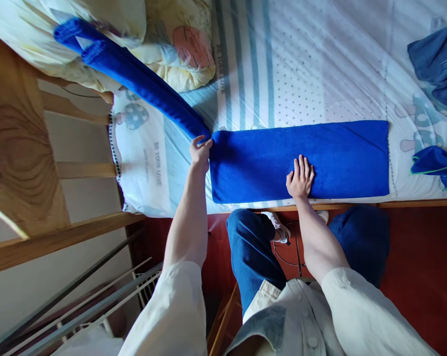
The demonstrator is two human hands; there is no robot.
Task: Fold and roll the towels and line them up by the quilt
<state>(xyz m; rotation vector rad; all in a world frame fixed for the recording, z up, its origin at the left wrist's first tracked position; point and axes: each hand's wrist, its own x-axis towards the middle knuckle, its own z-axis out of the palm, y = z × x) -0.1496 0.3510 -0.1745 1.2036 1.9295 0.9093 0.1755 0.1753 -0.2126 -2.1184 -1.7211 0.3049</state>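
Note:
A blue towel lies as a long, flat rectangle along the bed's near edge. My left hand is at its far left corner, thumb and fingers closed in a pinch on the towel. Right by those fingertips ends a narrow folded length of blue cloth, which slants up and left onto a quilt; whether it joins the flat towel is hidden by the hand. My right hand rests palm down on the towel right of its middle, fingers stretched out, gripping nothing.
A patterned sheet covers the bed. The bunched yellow quilt is at the upper left, beside a wooden bed end. Dark blue cloth and a green-edged blue cloth lie on the right. Metal rails stand at lower left.

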